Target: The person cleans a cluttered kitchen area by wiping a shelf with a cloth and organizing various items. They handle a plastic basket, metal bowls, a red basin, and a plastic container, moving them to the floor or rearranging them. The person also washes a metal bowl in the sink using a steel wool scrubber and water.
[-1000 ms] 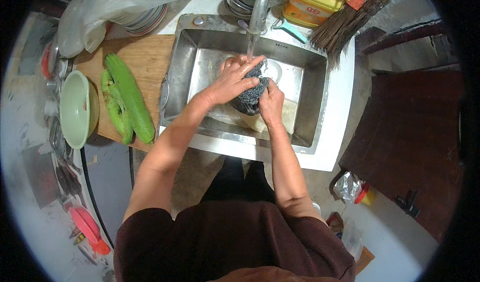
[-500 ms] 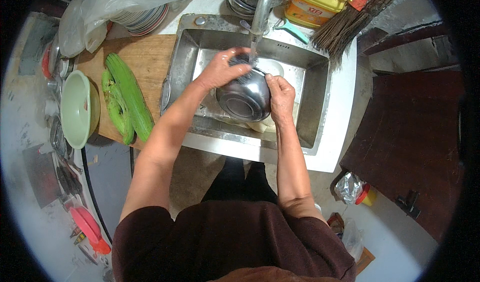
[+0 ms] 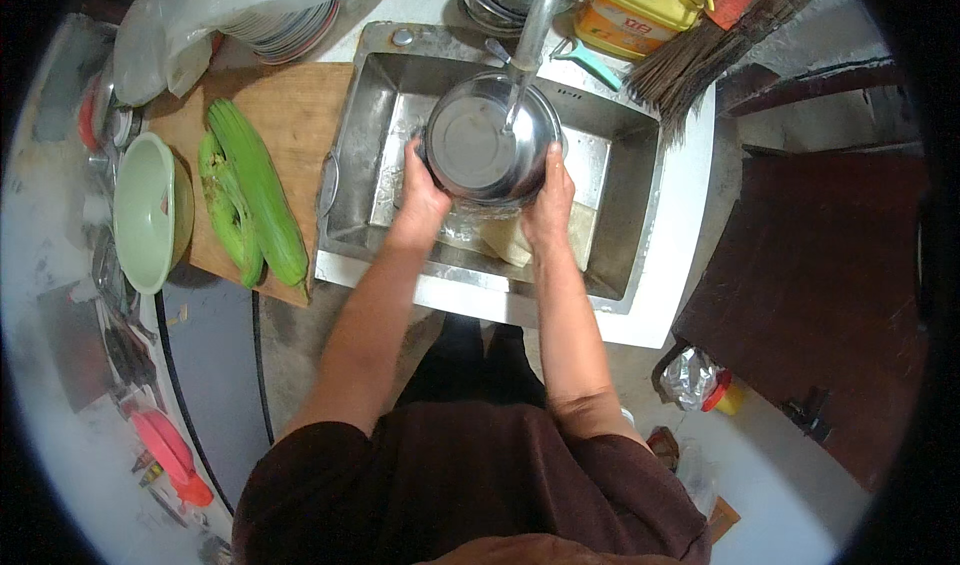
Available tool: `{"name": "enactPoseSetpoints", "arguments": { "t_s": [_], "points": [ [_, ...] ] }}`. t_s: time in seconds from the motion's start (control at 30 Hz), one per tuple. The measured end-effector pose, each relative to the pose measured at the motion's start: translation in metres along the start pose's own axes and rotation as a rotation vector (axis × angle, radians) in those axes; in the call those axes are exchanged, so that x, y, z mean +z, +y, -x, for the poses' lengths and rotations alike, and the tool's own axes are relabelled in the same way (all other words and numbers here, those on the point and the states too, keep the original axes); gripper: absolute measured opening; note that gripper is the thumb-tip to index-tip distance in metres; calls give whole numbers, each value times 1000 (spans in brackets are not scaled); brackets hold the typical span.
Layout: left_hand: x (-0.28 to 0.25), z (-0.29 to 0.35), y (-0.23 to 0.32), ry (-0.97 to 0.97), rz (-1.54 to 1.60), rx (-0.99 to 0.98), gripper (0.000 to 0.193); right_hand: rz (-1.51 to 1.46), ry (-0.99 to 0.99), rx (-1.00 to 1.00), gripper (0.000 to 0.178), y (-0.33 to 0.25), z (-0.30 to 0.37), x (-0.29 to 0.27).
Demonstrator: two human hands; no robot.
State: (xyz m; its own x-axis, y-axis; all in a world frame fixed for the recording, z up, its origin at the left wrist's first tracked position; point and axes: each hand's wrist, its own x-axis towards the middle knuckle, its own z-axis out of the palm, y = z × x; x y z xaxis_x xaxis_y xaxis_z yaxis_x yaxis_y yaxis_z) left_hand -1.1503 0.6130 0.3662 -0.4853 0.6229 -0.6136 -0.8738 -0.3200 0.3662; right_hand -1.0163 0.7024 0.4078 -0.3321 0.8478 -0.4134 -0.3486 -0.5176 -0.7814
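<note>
A shiny steel bowl is held between both my hands over the sink, its inside apparently facing up. My left hand grips its left side, and my right hand grips the right side, thumb along the rim. Directly above is the metal faucet, with water running from it into the bowl. Beneath my hands, a pale cloth-like thing lies wet on the sink bottom; the bowl and hands partly cover it.
Left of the sink, a wooden cutting board carries green gourds beside a pale green basin. Behind stand stacked plates, steel bowls, a teal peeler, a yellow jug and a brush broom.
The bowl has turned from its outer base showing to its inside showing, under the faucet. My left hand moved down from the rim's far side to the bowl's left side; a dark scrubber-like blur there is gone.
</note>
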Motion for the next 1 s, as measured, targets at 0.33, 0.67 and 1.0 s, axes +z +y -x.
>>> {"name": "enactPoseSetpoints", "arguments": {
  "t_s": [0.33, 0.67, 1.0],
  "points": [
    [24, 0, -22, 127, 151, 121, 46, -324, 195, -27, 45, 16, 3, 28],
    [11, -1, -34, 178, 150, 224, 43, -453, 221, 26, 43, 43, 10, 23],
    [14, 42, -43, 241, 92, 306, 45, -443, 343, 170, 40, 46, 5, 34]
  ]
}}
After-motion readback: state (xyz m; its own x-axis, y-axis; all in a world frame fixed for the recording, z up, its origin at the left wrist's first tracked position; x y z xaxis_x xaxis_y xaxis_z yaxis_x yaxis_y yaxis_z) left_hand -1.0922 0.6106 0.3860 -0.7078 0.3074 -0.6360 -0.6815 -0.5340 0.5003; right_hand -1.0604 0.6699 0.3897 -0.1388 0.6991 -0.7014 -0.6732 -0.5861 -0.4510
